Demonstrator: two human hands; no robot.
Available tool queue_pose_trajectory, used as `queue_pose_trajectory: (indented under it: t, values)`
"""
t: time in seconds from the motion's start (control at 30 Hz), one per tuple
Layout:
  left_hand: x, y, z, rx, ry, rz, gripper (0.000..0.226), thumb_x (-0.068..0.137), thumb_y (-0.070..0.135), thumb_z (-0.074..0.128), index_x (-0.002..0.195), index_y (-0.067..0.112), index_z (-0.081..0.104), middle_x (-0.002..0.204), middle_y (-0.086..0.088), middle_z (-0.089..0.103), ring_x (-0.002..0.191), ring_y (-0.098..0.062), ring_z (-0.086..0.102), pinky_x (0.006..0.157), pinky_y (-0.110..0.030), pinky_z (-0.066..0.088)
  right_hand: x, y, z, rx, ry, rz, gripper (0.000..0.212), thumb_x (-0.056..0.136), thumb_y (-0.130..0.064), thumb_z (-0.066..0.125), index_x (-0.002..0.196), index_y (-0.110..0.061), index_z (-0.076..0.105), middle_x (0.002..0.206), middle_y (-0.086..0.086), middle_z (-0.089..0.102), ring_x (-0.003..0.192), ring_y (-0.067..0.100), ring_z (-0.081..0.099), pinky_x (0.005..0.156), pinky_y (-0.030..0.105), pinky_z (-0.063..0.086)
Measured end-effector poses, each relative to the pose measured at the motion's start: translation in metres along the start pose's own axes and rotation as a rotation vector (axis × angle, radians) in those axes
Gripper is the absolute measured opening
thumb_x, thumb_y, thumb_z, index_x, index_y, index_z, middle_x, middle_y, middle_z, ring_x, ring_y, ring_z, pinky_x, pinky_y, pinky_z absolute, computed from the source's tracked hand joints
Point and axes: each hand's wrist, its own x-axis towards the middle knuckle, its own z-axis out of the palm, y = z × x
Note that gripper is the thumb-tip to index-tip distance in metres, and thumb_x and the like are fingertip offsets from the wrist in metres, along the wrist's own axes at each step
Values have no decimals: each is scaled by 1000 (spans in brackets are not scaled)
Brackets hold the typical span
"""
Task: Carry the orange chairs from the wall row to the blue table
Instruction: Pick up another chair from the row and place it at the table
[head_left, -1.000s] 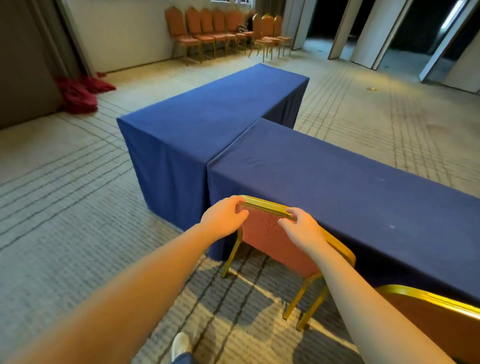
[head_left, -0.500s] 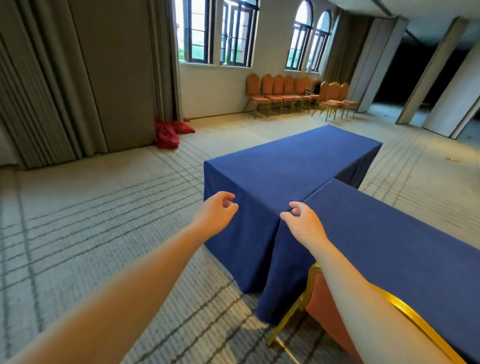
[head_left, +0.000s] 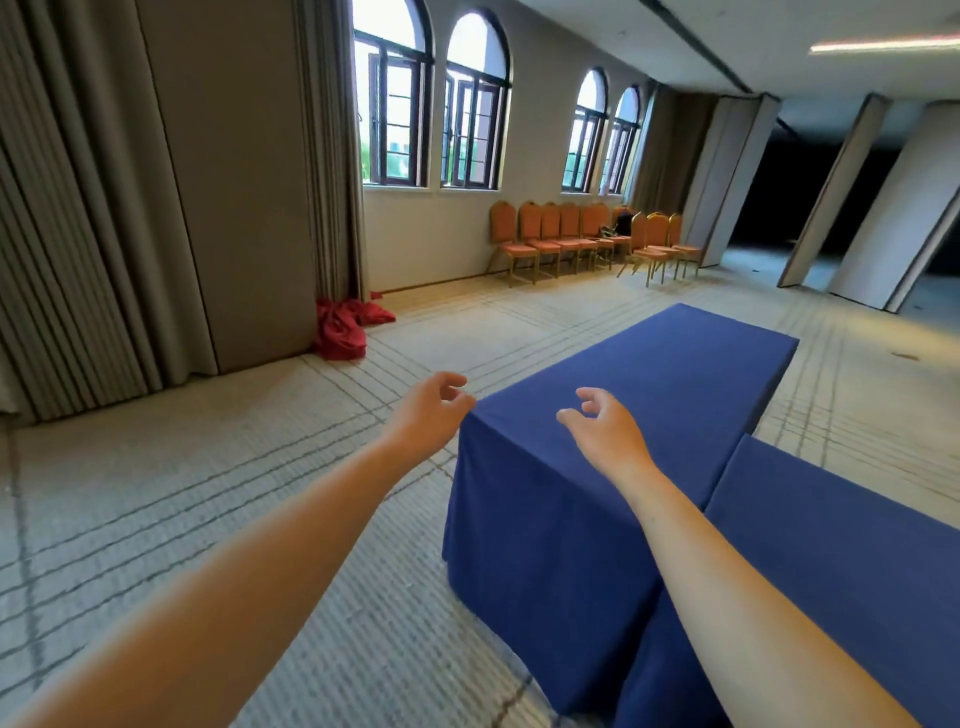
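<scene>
Hanging out in front of the person, both hands hold nothing. The left hand (head_left: 426, 410) has its fingers loosely curled and apart from the thumb, and is seen just beside the near left corner of the blue table (head_left: 675, 374), over the carpet (head_left: 208, 493). The right hand (head_left: 605, 431), likewise slack with fingers parted, appears above the near end of that table's top. A second blue-draped table (head_left: 831, 545) abuts the first at its right edge. The orange chairs (head_left: 566, 239) stand in a row at the far edge of the carpet, against the wall under the arched windows (head_left: 475, 104), well apart from both tables. A red cloth heap (head_left: 343, 327) lies at the foot of the curtain (head_left: 332, 156).
</scene>
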Motion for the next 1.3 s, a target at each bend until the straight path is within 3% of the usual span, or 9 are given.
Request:
queue_pose_trajectory:
  t: [0.07,0.17,0.3,0.43,0.73,0.9,1.07,1.2,1.3]
  values:
    - [34,-15,-14,-21,-6,-5,36,94,28,55,129,17,53,115,2,62,96,-12,58,78,-26,45,32,-13,20,-6,7,-1,55,95,-35,54,146,-23,39,147,-3,43,129,16,46,90,30,41]
    - [78,-36,-26,-40,-18,-26,39,93,29,57,130,17,53,119,0,63,101,-14,59,86,-31,48,73,-25,45,-5,6,-10,55,95,-34,54,147,-22,38,147,-2,43,129,15,46,87,28,39]
    - [162,-56,-44,-28,-33,-19,40,94,27,56,133,14,51,120,-1,62,99,-12,58,73,-21,41,159,-40,82,11,8,-32,57,94,-35,55,146,-19,38,146,0,44,126,16,47,88,29,40]
    - [262,-58,-62,-7,-39,9,41,95,27,56,134,15,51,121,-2,61,106,-15,57,86,-26,41,255,-62,105,52,32,-36,58,92,-34,55,145,-19,38,147,2,43,127,17,47,94,33,42]
    - [463,-86,-88,6,-70,53,42,94,31,58,133,18,51,119,1,61,108,-15,58,99,-39,47,444,-97,158,50,88,-56,57,92,-31,57,144,-17,40,144,6,46,126,20,48,97,35,42]
    - [586,-123,-95,-3,-73,71,41,93,35,58,131,21,52,119,3,62,106,-13,58,93,-35,49,550,-109,202,19,134,-41,58,90,-33,58,143,-19,41,144,4,46,124,19,49,95,36,43]
    - [727,-155,-109,1,-138,99,39,93,34,58,130,21,53,118,4,60,97,-7,56,67,-17,40,662,-122,253,16,185,20,58,90,-36,57,144,-20,40,145,4,45,127,20,47,100,39,43]
    - [828,-167,-112,34,-181,142,39,94,33,58,131,21,52,119,3,61,98,-8,56,66,-16,39,737,-125,276,26,218,78,60,92,-37,56,146,-21,37,148,4,41,130,20,45,94,35,42]
    - [895,-177,-101,27,-253,149,41,95,34,56,133,20,50,118,3,60,99,-9,56,75,-22,43,790,-121,290,29,228,134,60,95,-36,55,149,-20,34,152,4,37,134,22,42,93,33,39]
